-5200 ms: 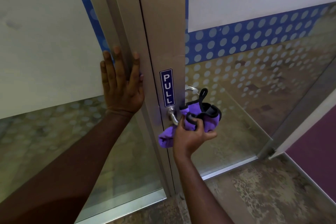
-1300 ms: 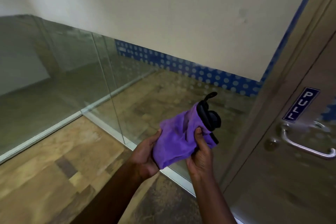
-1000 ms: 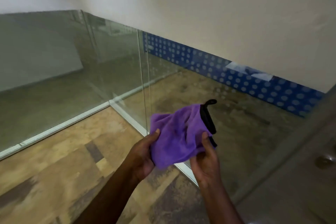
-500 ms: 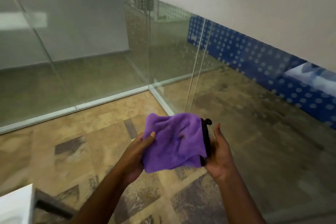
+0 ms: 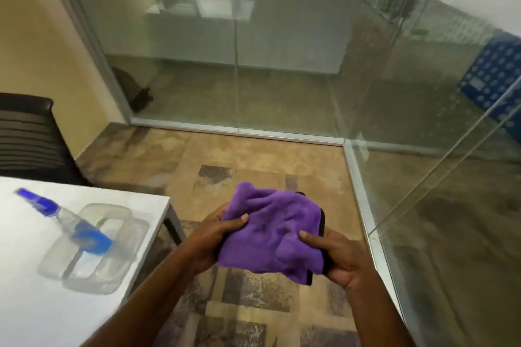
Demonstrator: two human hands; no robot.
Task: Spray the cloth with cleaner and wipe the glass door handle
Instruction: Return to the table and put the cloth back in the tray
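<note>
While both hands pinch the purple cloth (image 5: 270, 229) | spray bottle (image 5: 63, 215) on table (image 5: 33, 304) (label unreadable)

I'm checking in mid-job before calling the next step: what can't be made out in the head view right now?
- Door handle: out of frame, so its state cannot be judged.
- Spray bottle on the white table: motion-blurred; label and fill level unreadable.
- Clear container beneath it: blurred; shape uncertain.
- Purple cloth: dampness not visible; its underside is hidden by the left hand and right hand.
- Black chair: cut off by the left edge.
</note>
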